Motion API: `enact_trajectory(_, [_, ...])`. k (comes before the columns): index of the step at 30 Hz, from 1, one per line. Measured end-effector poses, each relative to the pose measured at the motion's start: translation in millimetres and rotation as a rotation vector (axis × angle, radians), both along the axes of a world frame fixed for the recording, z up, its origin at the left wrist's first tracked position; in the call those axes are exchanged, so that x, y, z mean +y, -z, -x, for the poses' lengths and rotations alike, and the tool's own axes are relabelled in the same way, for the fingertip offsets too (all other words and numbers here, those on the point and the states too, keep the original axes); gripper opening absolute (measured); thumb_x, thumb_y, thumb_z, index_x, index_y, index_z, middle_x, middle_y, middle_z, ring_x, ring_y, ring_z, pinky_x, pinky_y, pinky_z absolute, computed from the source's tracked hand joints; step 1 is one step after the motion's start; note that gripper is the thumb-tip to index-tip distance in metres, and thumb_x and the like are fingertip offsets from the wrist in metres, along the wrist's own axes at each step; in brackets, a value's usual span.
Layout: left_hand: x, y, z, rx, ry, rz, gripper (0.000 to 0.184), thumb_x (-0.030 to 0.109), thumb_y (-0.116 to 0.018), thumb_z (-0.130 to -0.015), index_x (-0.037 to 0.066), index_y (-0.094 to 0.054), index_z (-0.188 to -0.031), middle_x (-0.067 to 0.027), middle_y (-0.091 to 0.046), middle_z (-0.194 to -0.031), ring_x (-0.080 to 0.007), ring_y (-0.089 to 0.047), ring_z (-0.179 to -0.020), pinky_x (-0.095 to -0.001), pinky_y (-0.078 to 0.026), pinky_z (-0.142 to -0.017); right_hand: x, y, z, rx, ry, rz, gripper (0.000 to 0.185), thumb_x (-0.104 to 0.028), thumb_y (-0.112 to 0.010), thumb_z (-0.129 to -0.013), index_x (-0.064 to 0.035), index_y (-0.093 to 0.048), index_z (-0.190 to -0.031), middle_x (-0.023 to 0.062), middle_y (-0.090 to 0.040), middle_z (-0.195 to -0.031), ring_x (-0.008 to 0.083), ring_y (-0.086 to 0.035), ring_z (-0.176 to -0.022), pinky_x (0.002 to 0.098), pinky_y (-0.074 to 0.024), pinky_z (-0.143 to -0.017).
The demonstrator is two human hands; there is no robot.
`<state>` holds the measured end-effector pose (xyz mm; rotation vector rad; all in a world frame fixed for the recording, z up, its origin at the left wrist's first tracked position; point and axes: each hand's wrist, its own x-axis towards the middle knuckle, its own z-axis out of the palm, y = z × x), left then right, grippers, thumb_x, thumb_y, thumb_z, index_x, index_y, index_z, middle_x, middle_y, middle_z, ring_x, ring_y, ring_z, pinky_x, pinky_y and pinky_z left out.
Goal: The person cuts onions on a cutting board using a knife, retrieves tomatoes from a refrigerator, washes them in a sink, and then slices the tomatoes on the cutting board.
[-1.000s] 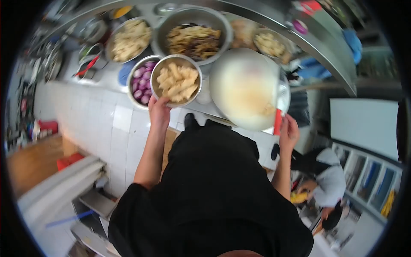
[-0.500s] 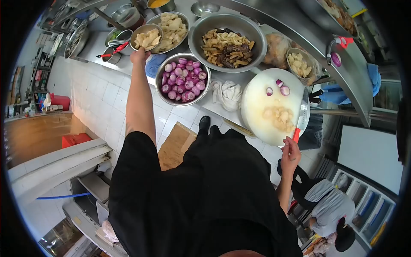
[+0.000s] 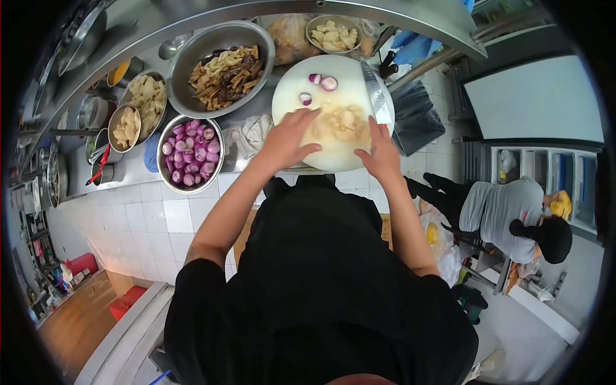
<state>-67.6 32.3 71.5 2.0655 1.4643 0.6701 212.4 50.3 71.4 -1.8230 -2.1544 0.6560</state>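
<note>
A round white cutting board (image 3: 289,90) lies in front of me with a low pile of pale, wet-looking sliced pieces (image 3: 343,122) on it. My left hand (image 3: 289,141) is at the pile's left side, fingers stretched and thumb apart. On the pile's right is my right hand (image 3: 383,155), also open, its fingertips near the lower end of a broad knife blade (image 3: 377,93). The knife's handle is hidden. Beyond the pile are cut purple onions (image 3: 329,83), several pieces in all.
A steel bowl of peeled purple onions (image 3: 191,154) stands left of a crumpled white cloth (image 3: 253,133). Behind is a large bowl of brown and pale strips (image 3: 224,77). A small bowl of pale chunks (image 3: 124,126) is further left. A co-worker (image 3: 504,212) bends at the right.
My left hand has let go of the small bowl of pale chunks and moved right to the board. My right hand has moved forward beside the pile. The view has turned right.
</note>
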Motion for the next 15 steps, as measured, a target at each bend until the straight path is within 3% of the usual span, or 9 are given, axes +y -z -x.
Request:
enact_trajectory(1, [11,-1,-20,0.148,0.055,0.038,0.096,0.028,-0.087,-0.08,0.016,-0.037,-0.161,-0.0154,-0.049,-0.148,-0.0354,-0.055,-0.129,-0.0436,-0.056,-0.097,8,3,6,-0.153,-0.048,0.023,0.1,-0.017,-0.087,-0.078,-0.0109,-0.032,-0.162,0.0214,-0.044,-0.153,0.0376,-0.067,-0.115,0.045,-0.0557,-0.093])
enact_trajectory(2, [22,2,-34,0.151,0.058,0.032,0.096,0.028,-0.087,-0.08,0.016,-0.037,-0.161,-0.0154,-0.049,-0.148,-0.0354,-0.055,-0.129,-0.0436,-0.056,-0.097,14,1,13,-0.149,-0.044,0.018,0.1,-0.017,-0.087,-0.078,-0.0109,-0.032,-0.162,0.0214,-0.044,-0.153,0.0376,-0.067,-0.115,0.045,-0.0557,-0.093])
enact_trajectory(4, [44,19,-54,0.394,0.074,0.144,0.117,0.029,-0.091,-0.074,0.018,-0.022,-0.167,-0.0186,-0.039,-0.156,-0.0402,-0.05,-0.133,-0.0438,-0.055,-0.1,28,-7,26,-0.239,-0.069,0.144,0.115,-0.017,-0.091,-0.072,-0.0109,-0.024,-0.166,0.0227,-0.038,-0.156,0.0416,-0.062,-0.123,0.0461,-0.0549,-0.098])
enact_trajectory(5, [52,27,-57,0.339,0.085,0.143,0.118,0.025,-0.094,-0.07,0.015,-0.026,-0.166,-0.0211,-0.039,-0.153,-0.0426,-0.051,-0.131,-0.0442,-0.053,-0.103,34,3,27,-0.21,-0.051,0.134,0.115,-0.021,-0.093,-0.067,-0.0116,-0.029,-0.163,0.0172,-0.045,-0.148,0.0383,-0.059,-0.127,0.0452,-0.0543,-0.099])
enact_trajectory(6, [58,32,-60,0.344,0.085,0.139,0.118,0.025,-0.094,-0.07,0.015,-0.026,-0.166,-0.0211,-0.039,-0.153,-0.0426,-0.051,-0.131,-0.0442,-0.053,-0.103,41,9,27,-0.206,-0.05,0.13,0.115,-0.021,-0.093,-0.067,-0.0116,-0.029,-0.163,0.0172,-0.045,-0.148,0.0383,-0.059,-0.127,0.0452,-0.0543,-0.099])
enact_trajectory(8, [67,44,-65,0.187,0.118,0.1,0.117,0.019,-0.095,-0.066,0.01,-0.03,-0.163,-0.0202,-0.043,-0.146,-0.0422,-0.054,-0.127,-0.046,-0.055,-0.1,53,20,26,-0.041,-0.109,0.099,0.103,-0.018,-0.095,-0.065,-0.0085,-0.043,-0.153,0.0188,-0.049,-0.142,0.0403,-0.062,-0.12,0.0467,-0.055,-0.096])
enact_trajectory(9, [71,50,-67,0.19,0.119,0.099,0.117,0.019,-0.095,-0.066,0.01,-0.03,-0.163,-0.0202,-0.043,-0.146,-0.0422,-0.054,-0.127,-0.046,-0.055,-0.1,59,25,26,-0.038,-0.108,0.098,0.103,-0.018,-0.095,-0.065,-0.0085,-0.043,-0.153,0.0188,-0.049,-0.142,0.0403,-0.062,-0.12,0.0467,-0.055,-0.096])
enact_trajectory(11, [77,64,-72,-0.053,0.108,0.115,0.109,0.013,-0.093,-0.068,0.005,-0.034,-0.159,-0.0219,-0.042,-0.144,-0.0439,-0.054,-0.127,-0.0466,-0.053,-0.102,69,36,25,0.167,-0.149,0.044,0.089,-0.018,-0.094,-0.063,-0.0078,-0.053,-0.141,0.0166,-0.056,-0.129,0.0392,-0.063,-0.118,0.0464,-0.0543,-0.096])
enact_trajectory(15, [74,82,-84,-0.259,0.031,0.173,0.096,0.001,-0.084,-0.074,0.001,-0.036,-0.157,-0.0231,-0.043,-0.143,-0.0431,-0.052,-0.13,-0.043,-0.05,-0.106,80,50,20,0.244,-0.151,0.051,0.082,-0.018,-0.094,-0.063,-0.0078,-0.057,-0.136,0.0154,-0.058,-0.126,0.0392,-0.062,-0.117,0.046,-0.053,-0.096])
